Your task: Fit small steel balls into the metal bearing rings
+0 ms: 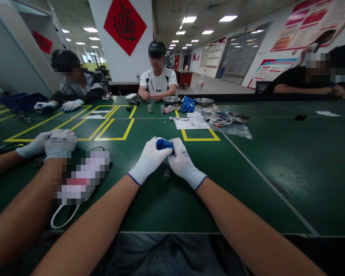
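Both my hands wear white gloves with blue-edged cuffs and meet above the green table [161, 203]. My left hand [151, 158] has its fingers closed, with blue material [163, 145] showing at its palm and fingers. My right hand [183, 160] is closed too, its fingertips pressed close to my left ones. Whatever small dark item sits between the fingertips is mostly hidden. Just below my hands, several small metallic rings or pieces [167, 173] lie on the table.
Left, a coworker's gloved hands [60, 143] and a strapped, blurred-out item [84, 174] are close by. Ahead lie white paper [189, 123], blue gloves [187, 104], plastic bags [238, 128], metal dishes [204, 101] and small cups [150, 109]. Other people sit around the table.
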### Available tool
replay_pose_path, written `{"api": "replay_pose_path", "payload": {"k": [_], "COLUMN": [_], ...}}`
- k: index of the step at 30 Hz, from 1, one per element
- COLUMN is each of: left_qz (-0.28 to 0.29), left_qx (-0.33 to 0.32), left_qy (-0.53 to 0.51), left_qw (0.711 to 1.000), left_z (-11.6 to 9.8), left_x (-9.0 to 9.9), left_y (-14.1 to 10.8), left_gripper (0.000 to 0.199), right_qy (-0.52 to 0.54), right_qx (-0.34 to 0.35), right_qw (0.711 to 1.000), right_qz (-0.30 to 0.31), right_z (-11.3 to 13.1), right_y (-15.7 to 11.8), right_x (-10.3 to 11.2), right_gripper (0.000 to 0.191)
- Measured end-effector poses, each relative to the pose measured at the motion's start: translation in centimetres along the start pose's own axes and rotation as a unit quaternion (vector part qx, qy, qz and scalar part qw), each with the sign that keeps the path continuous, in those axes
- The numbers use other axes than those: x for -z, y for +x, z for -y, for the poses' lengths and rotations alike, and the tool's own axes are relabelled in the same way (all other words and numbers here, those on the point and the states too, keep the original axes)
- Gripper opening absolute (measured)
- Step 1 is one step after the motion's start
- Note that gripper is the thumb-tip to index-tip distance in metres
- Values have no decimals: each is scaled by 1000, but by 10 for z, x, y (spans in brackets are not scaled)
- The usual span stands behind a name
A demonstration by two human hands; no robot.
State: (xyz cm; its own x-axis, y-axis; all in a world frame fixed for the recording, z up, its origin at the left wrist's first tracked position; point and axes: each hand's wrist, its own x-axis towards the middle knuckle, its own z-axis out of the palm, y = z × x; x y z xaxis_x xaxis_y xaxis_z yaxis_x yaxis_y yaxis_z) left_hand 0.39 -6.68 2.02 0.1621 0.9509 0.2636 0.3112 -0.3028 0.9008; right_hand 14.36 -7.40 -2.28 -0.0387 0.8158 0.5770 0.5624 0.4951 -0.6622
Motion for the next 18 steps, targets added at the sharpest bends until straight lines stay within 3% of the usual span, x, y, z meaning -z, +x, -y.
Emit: {"api": "replay_pose_path", "payload": {"k": [4,9,12,15,18], "left_qz": [-1,-19,-22,92,233], "left_qx": [26,-16,-17,-9,-26], "left_qy": [-11,-116,-53,59,130], "left_qw": [1000,993,998,994,964], "left_z": [2,0,2,5,10], "left_x": [1,15,23,23,19], "left_y": [1,8,14,15,10], "left_gripper": [27,25,18,10,17], "right_qy": [8,31,43,67,87], "right_qx": [18,30,40,46,37], "right_qw": [1000,999,998,995,992], "right_qz": [9,-7,-23,-57,-83], "right_z": [-2,3,1,-4,-8], "right_y": [2,2,3,8,11], "right_x": [0,5,9,13,15], "right_gripper": [20,16,16,16,17]}}
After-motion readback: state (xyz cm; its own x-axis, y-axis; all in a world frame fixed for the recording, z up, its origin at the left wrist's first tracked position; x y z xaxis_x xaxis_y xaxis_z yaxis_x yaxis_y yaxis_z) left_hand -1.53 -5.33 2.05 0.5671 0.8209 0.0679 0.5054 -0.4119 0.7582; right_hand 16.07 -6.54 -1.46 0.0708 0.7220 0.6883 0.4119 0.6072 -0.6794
